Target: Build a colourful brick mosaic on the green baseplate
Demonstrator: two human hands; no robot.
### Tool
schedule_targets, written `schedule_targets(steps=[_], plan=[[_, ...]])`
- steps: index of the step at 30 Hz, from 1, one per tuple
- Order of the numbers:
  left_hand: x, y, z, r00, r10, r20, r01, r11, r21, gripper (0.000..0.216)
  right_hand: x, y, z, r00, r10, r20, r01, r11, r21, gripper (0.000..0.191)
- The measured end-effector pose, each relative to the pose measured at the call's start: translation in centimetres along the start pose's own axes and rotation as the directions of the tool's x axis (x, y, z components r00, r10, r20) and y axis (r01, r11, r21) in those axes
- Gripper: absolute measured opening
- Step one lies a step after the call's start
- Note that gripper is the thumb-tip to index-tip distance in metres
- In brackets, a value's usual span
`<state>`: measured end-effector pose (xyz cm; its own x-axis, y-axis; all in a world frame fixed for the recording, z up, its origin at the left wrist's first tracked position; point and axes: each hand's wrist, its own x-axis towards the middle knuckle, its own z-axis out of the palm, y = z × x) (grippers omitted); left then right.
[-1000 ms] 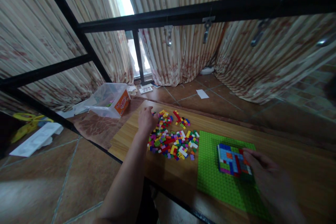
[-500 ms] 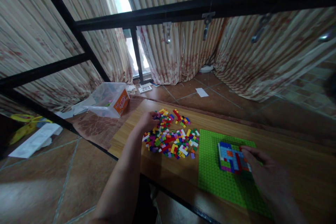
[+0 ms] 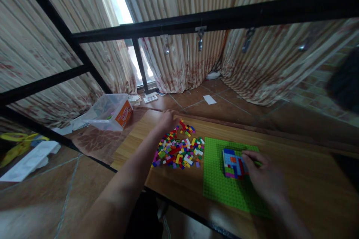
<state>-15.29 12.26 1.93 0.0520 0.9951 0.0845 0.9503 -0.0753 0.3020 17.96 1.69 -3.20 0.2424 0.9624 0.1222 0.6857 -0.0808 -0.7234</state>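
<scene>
A green studded baseplate [image 3: 221, 183] lies on the wooden table [image 3: 308, 179]. On it stands a flat block of joined bricks [image 3: 232, 162] in blue, red, orange and green. My right hand [image 3: 265, 177] rests on the block's right side, fingers curled against it. To the left lies a pile of several small loose bricks [image 3: 179, 149] in many colours. My left hand [image 3: 167, 119] reaches over the far end of that pile, fingers bent down among the bricks; whether they hold one is hidden.
A clear plastic box [image 3: 112, 110] with an orange label sits on a patterned mat left of the table. A black metal frame [image 3: 213, 16] crosses above. Striped curtains hang behind. White foam pieces [image 3: 26, 160] and paper scraps lie on the tiled floor.
My left hand has moved from the pile's left edge to its far end. My right hand has slid further over the brick block. The view has shifted to the right.
</scene>
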Motion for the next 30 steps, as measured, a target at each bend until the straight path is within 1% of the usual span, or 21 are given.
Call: schedule_targets(steps=[3,6,10,16,18,20,23,24,27,30], plan=[[1.5,1.9,1.0,0.991,0.099,0.087,-0.101,0.995,0.02,0.032,0.0,0.0,0.0,0.998,-0.063,0.017,0.063,0.998,0.009,0.038],[1.4,2.7,1.7,0.981,0.145,0.127,-0.151,0.988,0.038,0.03,-0.1,-0.1,-0.1,0.994,-0.109,0.024,0.108,0.993,0.037,0.035],[-0.3,2.6,1.7,0.971,0.16,0.176,-0.175,0.982,0.071,0.036,-0.4,-0.3,-0.4,0.984,-0.169,0.053,0.167,0.985,0.047,0.035],[-3.0,2.2,0.3,0.953,0.159,0.257,-0.195,0.974,0.118,0.04,-0.6,-0.1,-0.6,0.975,-0.203,0.088,0.199,0.979,0.048,0.034],[-3.3,2.4,-0.1,0.95,0.16,0.269,-0.2,0.971,0.13,0.04,-0.6,0.0,-0.6,0.97,-0.222,0.095,0.219,0.975,0.036,0.033],[-3.1,3.0,-0.2,0.953,0.169,0.251,-0.208,0.969,0.135,0.041,-0.6,0.0,-0.7,0.968,-0.229,0.103,0.228,0.973,0.023,0.033],[-2.1,4.4,0.3,0.956,0.233,0.177,-0.256,0.959,0.121,0.047,-0.5,0.0,-0.7,0.966,-0.23,0.118,0.23,0.973,0.011,0.033],[-1.7,4.8,0.7,0.947,0.271,0.173,-0.293,0.95,0.112,0.05,-0.5,0.0,-0.7,0.965,-0.23,0.122,0.231,0.973,0.007,0.034],[-1.0,5.8,2.1,0.918,0.325,0.228,-0.355,0.929,0.105,0.056,-0.5,0.0,-0.8,0.966,-0.229,0.12,0.232,0.973,-0.007,0.034],[-1.2,5.6,2.9,0.907,0.336,0.253,-0.37,0.923,0.103,0.045,-0.5,0.0,-0.8,0.963,-0.241,0.123,0.243,0.97,-0.005,0.034]])
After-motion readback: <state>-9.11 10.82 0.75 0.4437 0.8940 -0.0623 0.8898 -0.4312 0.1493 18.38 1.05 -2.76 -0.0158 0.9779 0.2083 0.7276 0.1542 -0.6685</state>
